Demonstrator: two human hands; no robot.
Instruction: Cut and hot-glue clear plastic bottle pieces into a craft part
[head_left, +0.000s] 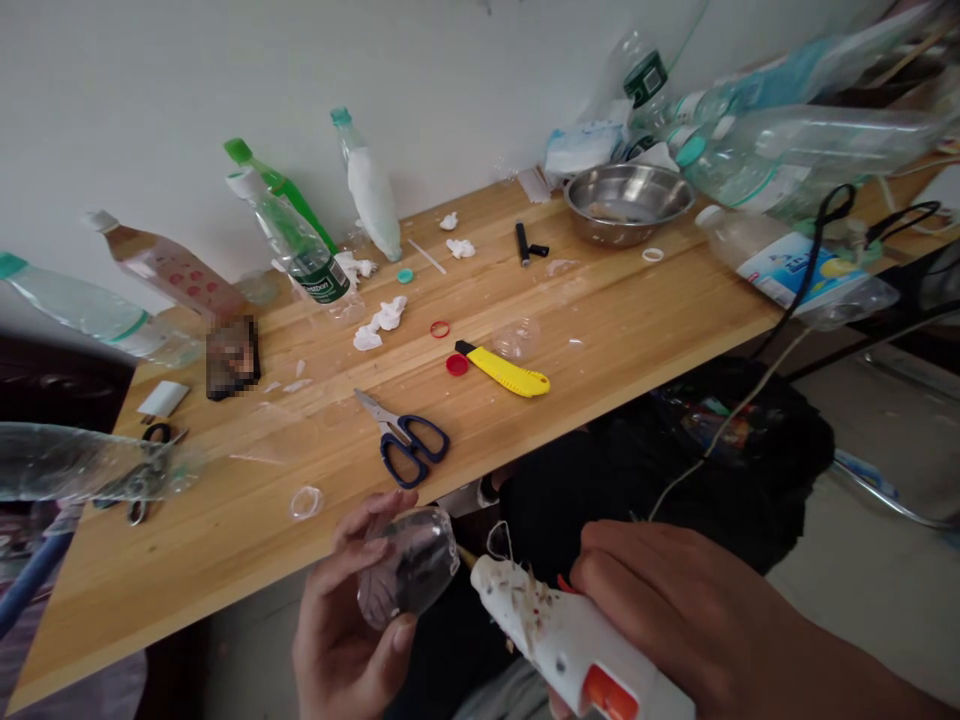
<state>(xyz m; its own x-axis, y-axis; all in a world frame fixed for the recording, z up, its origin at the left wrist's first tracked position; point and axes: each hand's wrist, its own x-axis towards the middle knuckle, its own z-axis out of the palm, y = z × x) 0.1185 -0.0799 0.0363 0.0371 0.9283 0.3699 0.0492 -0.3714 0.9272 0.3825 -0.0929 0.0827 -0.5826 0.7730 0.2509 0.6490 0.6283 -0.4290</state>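
Held in my left hand (352, 620) is a clear, cup-shaped piece of plastic bottle (409, 565), its open rim turned to the right. My right hand (645, 590) grips a white hot glue gun (555, 630) whose body is smeared with stuck bits. The gun's nozzle points at the rim of the plastic piece, close to it; whether they touch I cannot tell. Navy-handled scissors (405, 440) lie on the table just beyond my left hand. Farther back rest a yellow utility knife (506, 370) and a red bottle cap (457, 365).
Several plastic bottles stand along the wall, among them a green one (281, 195). A steel bowl (628, 205) sits at the back right, with more bottles (795, 150) piled beside it. Crumpled tissue (381, 322) lies mid-table. A cord (724, 430) hangs over the front edge.
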